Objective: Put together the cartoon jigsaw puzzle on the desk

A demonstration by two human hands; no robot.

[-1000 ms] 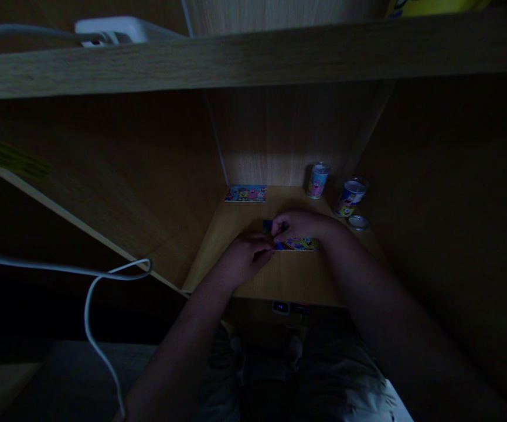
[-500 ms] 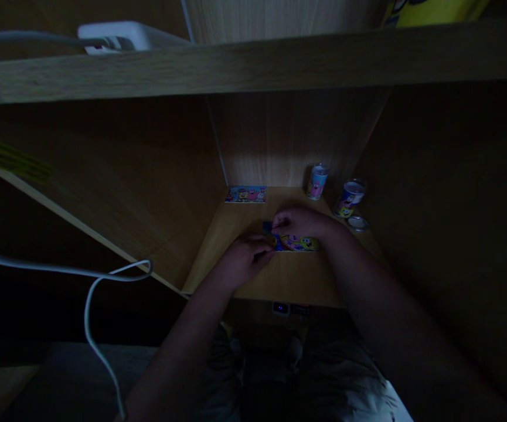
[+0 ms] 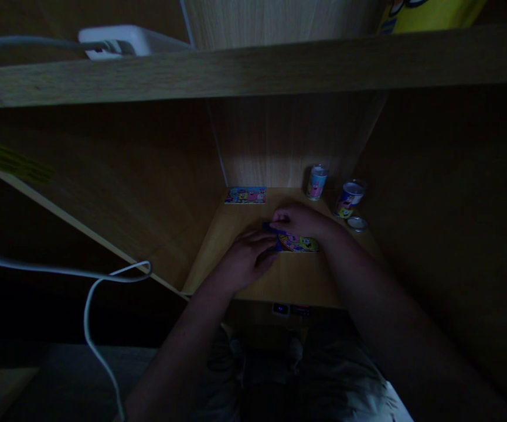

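A rectangular strip with a colourful cartoon print (image 3: 305, 244) lies flat on the wooden board, its left end partly under my fingers. My left hand (image 3: 248, 256) rests at that end, fingers stretched out and slightly apart, palm down. Just above the strip, my right hand (image 3: 299, 221) is closed in a pinch beside a small dark blue piece (image 3: 266, 225). What sits between its fingertips is too small and dark to make out. Another cartoon-printed strip (image 3: 245, 195) lies at the board's back left, touched by neither hand.
At the back right stand two clear-topped cartoon cans, one light blue (image 3: 316, 183), one dark blue (image 3: 349, 200). Beside them lies a round lid (image 3: 357, 223). A thick wooden shelf edge (image 3: 253, 71) crosses above, carrying a white plug block (image 3: 136, 41). A white cable (image 3: 88, 316) hangs at left.
My left fingers have straightened and spread over the strip's left end. The right hand has shifted slightly left, still pinched. The strips and cans stay in place.
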